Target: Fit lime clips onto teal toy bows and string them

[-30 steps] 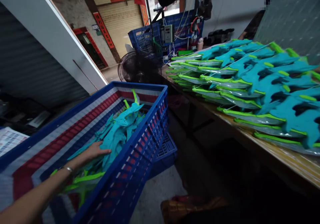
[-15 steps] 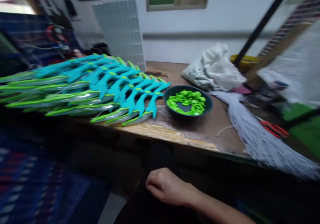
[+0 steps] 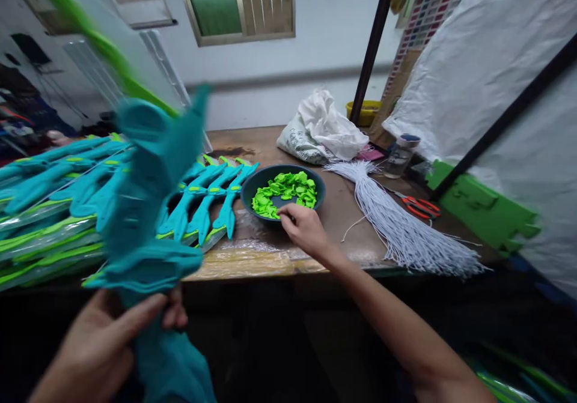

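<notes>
My left hand (image 3: 112,337) is wrapped around the lower part of a teal plastic toy bow (image 3: 144,205), held upright close to the camera and blurred. From its top a green-edged translucent limb slants up to the left. At the near rim of a dark round bowl (image 3: 319,202), my right hand (image 3: 304,226) has its fingers curled together. They touch or nearly touch the small bright green plastic pieces (image 3: 300,185) inside, and whatever lies between the fingertips is hidden.
Many similar teal and green bows (image 3: 210,202) lie stacked on the table's left. Right of the bowl are a bundle of white cords (image 3: 396,229), red-handled scissors or pliers (image 3: 421,206) and a clear jar (image 3: 399,157). A white sack (image 3: 322,130) stands behind.
My right hand has gone from resting closed over my lap to the bowl. My left hand has come into view with a toy bow. The view has turned right.
</notes>
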`<state>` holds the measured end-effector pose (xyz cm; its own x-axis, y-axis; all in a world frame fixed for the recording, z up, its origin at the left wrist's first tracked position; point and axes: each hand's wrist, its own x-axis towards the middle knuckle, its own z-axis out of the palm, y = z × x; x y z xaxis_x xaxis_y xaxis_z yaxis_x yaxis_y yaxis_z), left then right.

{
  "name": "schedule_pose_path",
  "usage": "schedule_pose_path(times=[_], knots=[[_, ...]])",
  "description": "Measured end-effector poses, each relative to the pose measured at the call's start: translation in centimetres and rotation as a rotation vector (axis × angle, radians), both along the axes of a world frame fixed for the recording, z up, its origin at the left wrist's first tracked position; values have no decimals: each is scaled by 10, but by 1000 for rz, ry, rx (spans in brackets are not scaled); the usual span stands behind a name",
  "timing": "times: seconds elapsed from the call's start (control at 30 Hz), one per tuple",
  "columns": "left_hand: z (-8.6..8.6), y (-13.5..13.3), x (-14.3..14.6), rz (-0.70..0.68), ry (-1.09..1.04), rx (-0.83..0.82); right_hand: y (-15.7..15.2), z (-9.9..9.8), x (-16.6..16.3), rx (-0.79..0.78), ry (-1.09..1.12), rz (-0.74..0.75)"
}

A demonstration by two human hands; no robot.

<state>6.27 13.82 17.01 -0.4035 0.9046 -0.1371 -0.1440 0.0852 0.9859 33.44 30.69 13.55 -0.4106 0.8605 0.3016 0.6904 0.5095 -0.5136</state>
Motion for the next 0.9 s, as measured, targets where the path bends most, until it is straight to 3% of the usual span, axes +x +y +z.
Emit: schedule_pose_path(times=[0.13, 0.3, 0.53, 0.73, 0.9], knots=[[-25, 10, 40, -122, -1, 15, 84, 2, -47, -40, -234, -17], [-36, 8, 39, -140, -153, -36, 145, -19, -94, -89, -458, 15], [-53, 6, 20, -90, -344, -72, 166, -43, -100, -91, -597, 14], [-63, -3, 21, -48, -394, -94, 169, -43, -95, -143, -593, -59], [-66, -14, 23, -2, -435, -124, 166, -39, -98, -225, -445, -85]])
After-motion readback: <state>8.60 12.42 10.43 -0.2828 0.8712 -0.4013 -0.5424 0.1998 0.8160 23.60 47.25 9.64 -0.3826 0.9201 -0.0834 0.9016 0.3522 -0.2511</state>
